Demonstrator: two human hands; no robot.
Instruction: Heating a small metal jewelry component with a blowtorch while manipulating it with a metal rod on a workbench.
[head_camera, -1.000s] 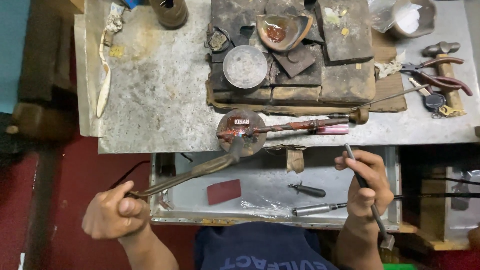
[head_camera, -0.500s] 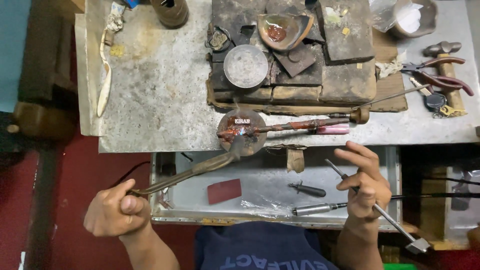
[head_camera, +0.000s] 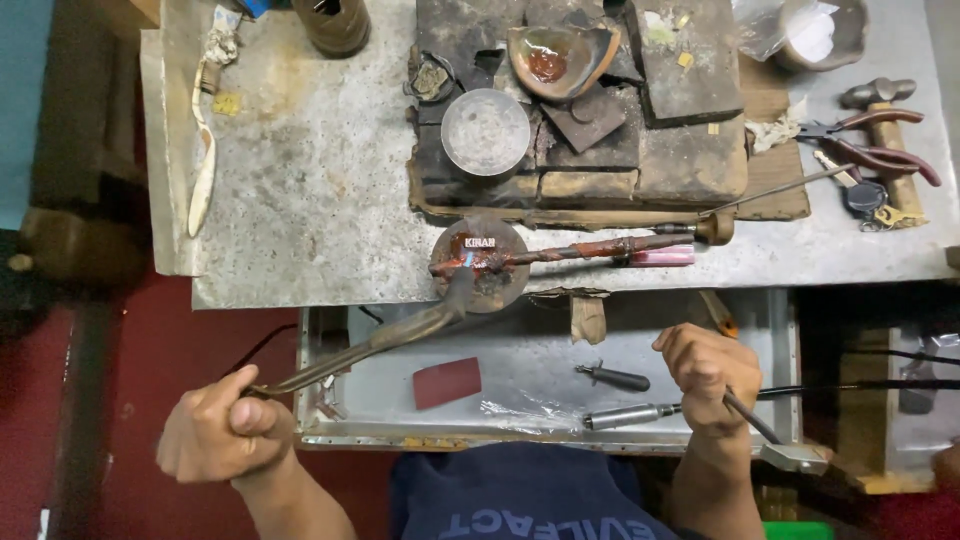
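Metal torch (head_camera: 380, 345), small hammer (head_camera: 770, 440)

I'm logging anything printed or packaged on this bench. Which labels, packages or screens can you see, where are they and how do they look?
Label: small white tag with red lettering on the round reddish pad at the bench's front edge, beside the torch tip; left hand holds the torch.
Plastic bag: clear, crumpled, at the top right by a grey bowl.
Screens: none.
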